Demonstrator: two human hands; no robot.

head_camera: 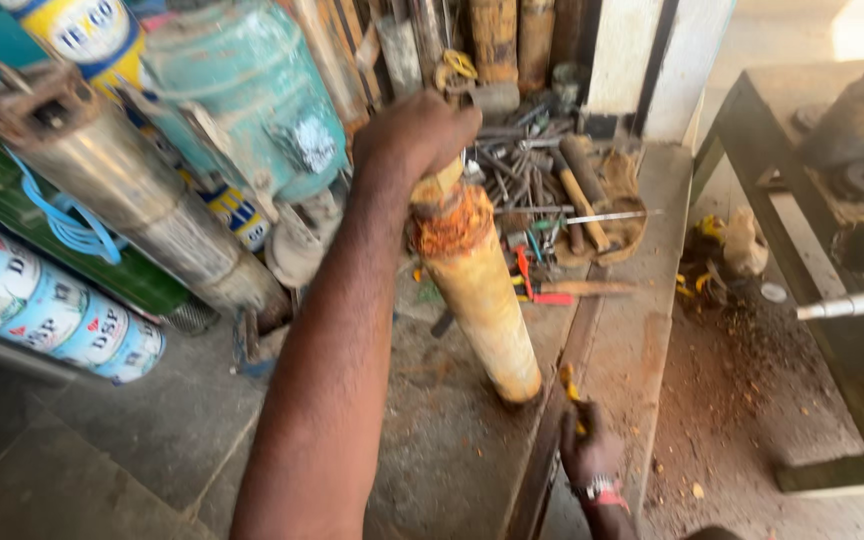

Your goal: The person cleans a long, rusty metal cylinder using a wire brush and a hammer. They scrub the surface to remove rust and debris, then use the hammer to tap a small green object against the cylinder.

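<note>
The left hand (417,135) is clenched around the rusty top end of a long cylindrical pump body (479,290), a dull yellowish metal tube crusted with orange corrosion near the grip. It stands tilted, its base on the rough concrete floor (432,440) beside a raised steel rail (562,390). The right hand (590,450), with a watch at the wrist, is closed on a small yellow-handled tool (572,388) near the tube's base. Loose tools (542,190) lie heaped behind

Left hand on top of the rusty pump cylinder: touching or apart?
Touching. The head view shows the left hand closed over the top end of the rusty cylinder, fingers wrapped around it with no gap.
</note>
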